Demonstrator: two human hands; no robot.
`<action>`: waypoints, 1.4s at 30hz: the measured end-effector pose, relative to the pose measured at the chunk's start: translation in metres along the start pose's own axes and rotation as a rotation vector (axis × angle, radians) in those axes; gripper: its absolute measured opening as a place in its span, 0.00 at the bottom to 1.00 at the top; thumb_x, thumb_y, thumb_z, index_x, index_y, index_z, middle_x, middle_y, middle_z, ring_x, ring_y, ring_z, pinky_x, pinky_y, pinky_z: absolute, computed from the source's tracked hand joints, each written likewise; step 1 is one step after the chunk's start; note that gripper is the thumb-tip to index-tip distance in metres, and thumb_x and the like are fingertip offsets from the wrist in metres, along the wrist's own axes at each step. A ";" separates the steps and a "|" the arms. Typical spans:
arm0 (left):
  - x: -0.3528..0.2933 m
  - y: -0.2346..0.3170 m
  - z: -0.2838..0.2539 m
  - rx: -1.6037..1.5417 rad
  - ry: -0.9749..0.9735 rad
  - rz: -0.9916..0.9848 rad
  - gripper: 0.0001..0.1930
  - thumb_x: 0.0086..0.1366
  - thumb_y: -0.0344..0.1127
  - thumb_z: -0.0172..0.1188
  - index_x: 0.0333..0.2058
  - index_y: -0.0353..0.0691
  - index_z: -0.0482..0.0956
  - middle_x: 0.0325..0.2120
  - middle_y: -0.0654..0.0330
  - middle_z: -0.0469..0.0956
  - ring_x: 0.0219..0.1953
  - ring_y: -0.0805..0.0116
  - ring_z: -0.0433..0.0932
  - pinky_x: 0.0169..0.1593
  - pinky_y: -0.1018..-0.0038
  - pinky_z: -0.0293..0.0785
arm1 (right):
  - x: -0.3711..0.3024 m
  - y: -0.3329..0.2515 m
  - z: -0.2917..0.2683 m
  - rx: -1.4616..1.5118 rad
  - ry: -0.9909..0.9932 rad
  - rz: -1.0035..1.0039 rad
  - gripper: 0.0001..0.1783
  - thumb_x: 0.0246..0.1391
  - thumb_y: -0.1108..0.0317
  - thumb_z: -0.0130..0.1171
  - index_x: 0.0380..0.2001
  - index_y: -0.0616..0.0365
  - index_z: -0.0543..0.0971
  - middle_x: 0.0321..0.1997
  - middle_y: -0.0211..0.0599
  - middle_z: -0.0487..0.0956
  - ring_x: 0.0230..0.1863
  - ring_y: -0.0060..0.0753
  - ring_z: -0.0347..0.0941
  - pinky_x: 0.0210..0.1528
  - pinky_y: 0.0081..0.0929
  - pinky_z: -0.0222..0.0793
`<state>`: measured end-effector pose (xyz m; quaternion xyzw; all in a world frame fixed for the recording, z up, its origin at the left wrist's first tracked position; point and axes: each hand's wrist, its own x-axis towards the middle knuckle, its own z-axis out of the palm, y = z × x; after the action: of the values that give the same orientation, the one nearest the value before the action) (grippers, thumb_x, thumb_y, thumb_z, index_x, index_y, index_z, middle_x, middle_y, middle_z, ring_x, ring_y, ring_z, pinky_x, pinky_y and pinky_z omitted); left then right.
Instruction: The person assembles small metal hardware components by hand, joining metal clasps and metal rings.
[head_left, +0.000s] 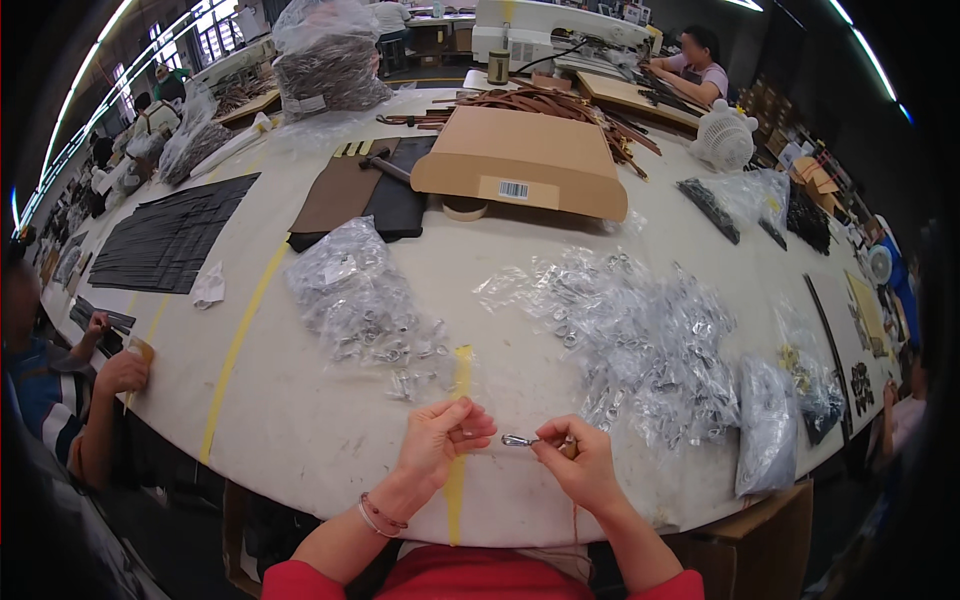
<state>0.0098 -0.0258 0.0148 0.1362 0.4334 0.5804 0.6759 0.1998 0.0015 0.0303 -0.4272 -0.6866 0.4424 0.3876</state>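
My right hand (578, 462) pinches a small shiny silver metal clasp (517, 440) between thumb and fingertips, its free end pointing left. Just left of that end is my left hand (445, 440), its fingers loosely curved and apart, with nothing visible in them. Both hands hover over the table's near edge, beside a strip of yellow tape. Beyond my right hand spreads a wide pile of clear plastic packets (650, 345) with small silver metal pieces inside. A smaller heap of similar clear packets (365, 290) lies beyond my left hand.
An open cardboard box (530, 150) stands mid-table, with a hammer (388, 166) at its left and brown strips (560, 100) behind. Black strips (170, 235) lie far left. A filled plastic bag (767, 425) sits at right. Another person's hand (123, 372) is at the left edge.
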 end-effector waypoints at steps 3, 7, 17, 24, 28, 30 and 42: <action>-0.001 -0.004 0.005 -0.049 0.018 -0.027 0.09 0.61 0.36 0.51 0.29 0.36 0.73 0.26 0.57 0.76 0.31 0.65 0.77 0.33 0.73 0.74 | -0.009 -0.015 0.004 0.024 0.033 -0.050 0.06 0.39 0.81 0.59 0.23 0.61 0.73 0.20 0.25 0.71 0.14 0.08 0.57 0.15 0.10 0.49; -0.002 -0.008 0.009 -0.118 0.011 -0.028 0.09 0.60 0.38 0.51 0.29 0.38 0.72 0.27 0.57 0.76 0.31 0.65 0.77 0.34 0.73 0.74 | -0.009 -0.011 0.013 -0.015 0.081 -0.223 0.08 0.37 0.82 0.59 0.22 0.60 0.73 0.19 0.25 0.70 0.13 0.06 0.53 0.13 0.10 0.45; -0.003 -0.013 0.010 -0.180 -0.016 -0.039 0.10 0.61 0.38 0.49 0.29 0.38 0.72 0.28 0.56 0.76 0.35 0.63 0.76 0.39 0.69 0.73 | -0.013 -0.005 0.020 -0.015 0.121 -0.180 0.08 0.38 0.81 0.58 0.24 0.59 0.73 0.20 0.30 0.72 0.16 0.16 0.65 0.15 0.13 0.57; -0.009 -0.020 0.022 -0.036 -0.178 0.116 0.12 0.62 0.35 0.48 0.34 0.31 0.75 0.29 0.55 0.76 0.33 0.66 0.76 0.42 0.69 0.73 | 0.001 -0.002 0.032 0.674 0.248 0.189 0.12 0.43 0.81 0.56 0.34 0.66 0.69 0.23 0.30 0.73 0.23 0.15 0.69 0.25 0.12 0.66; -0.003 -0.021 0.009 0.056 -0.187 0.149 0.11 0.61 0.34 0.49 0.33 0.31 0.75 0.31 0.54 0.76 0.34 0.67 0.76 0.42 0.68 0.73 | 0.012 -0.004 0.025 0.557 0.135 0.176 0.11 0.44 0.80 0.55 0.34 0.67 0.71 0.24 0.30 0.73 0.25 0.16 0.70 0.26 0.13 0.67; 0.002 -0.016 0.004 0.294 -0.203 0.093 0.11 0.61 0.34 0.50 0.32 0.32 0.76 0.29 0.56 0.77 0.32 0.69 0.76 0.40 0.71 0.73 | 0.018 -0.008 0.016 0.462 -0.102 0.346 0.09 0.45 0.79 0.55 0.33 0.66 0.73 0.21 0.29 0.73 0.22 0.16 0.70 0.19 0.11 0.63; -0.004 -0.036 0.027 -0.092 -0.061 0.077 0.08 0.60 0.32 0.51 0.33 0.32 0.74 0.27 0.61 0.75 0.29 0.75 0.73 0.38 0.77 0.71 | 0.008 0.010 0.027 -0.509 0.157 -0.666 0.13 0.33 0.82 0.55 0.29 0.62 0.73 0.25 0.40 0.73 0.20 0.38 0.70 0.19 0.26 0.67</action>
<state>0.0535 -0.0313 0.0076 0.1391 0.3798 0.6210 0.6714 0.1747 0.0043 0.0137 -0.2963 -0.8430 0.0756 0.4426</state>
